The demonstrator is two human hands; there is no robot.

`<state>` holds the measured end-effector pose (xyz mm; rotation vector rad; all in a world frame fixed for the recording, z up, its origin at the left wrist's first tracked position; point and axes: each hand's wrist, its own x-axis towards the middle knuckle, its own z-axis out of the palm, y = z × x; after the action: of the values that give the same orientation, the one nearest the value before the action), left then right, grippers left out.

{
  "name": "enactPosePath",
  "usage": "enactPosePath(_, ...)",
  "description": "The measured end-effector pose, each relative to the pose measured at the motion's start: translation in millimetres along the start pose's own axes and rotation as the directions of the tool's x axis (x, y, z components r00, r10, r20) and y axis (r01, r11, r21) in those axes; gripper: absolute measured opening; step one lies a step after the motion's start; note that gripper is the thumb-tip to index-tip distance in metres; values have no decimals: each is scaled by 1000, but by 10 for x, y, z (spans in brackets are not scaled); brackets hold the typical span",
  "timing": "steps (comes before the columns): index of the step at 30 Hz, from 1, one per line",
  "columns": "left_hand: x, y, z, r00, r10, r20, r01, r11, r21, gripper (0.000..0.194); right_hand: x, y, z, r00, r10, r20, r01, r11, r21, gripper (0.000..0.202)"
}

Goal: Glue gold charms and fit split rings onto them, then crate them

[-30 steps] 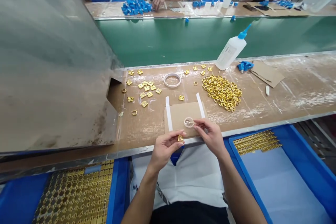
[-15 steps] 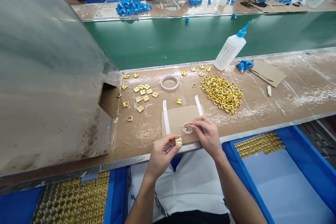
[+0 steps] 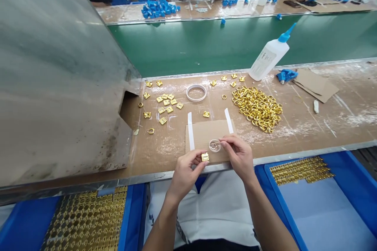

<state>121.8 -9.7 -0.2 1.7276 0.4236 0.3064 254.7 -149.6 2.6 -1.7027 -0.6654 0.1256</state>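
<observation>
Left hand pinches a gold piece, best kept level, while right hand pinches a thin stick (ideally lightly) at the clear dish.

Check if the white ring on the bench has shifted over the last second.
No. The white ring sits in the same spot behind the cardboard pad, nearer its left tape strip.

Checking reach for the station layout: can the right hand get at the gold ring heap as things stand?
Probably yes: the gold ring heap lies just beyond the right hand with nothing standing between, though its fingers hold a thin stick.
</observation>
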Motion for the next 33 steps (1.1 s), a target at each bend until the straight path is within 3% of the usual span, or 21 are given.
enactPosePath(8, 41, 44, 65, 995, 102, 11, -102, 986, 135, 17, -168, -40, 61, 972, 145, -183, -133, 988, 80, 23)
enactPosePath(12, 23, 28, 86, 991, 135, 3, -134, 973, 187, 16, -316, -71, 173, 949, 127, -289, -91, 987, 132, 23)
enactPosePath(22, 31, -23, 128, 984, 177, 26, -178, 957, 227, 16, -460, 75, 184, 988, -10, -155, 24, 996, 85, 13)
enactPosePath(33, 17, -37, 99, 982, 180, 55, -188, 947, 259, 18, -425, 36, 168, 993, -86, -82, 84, 996, -33, 16)
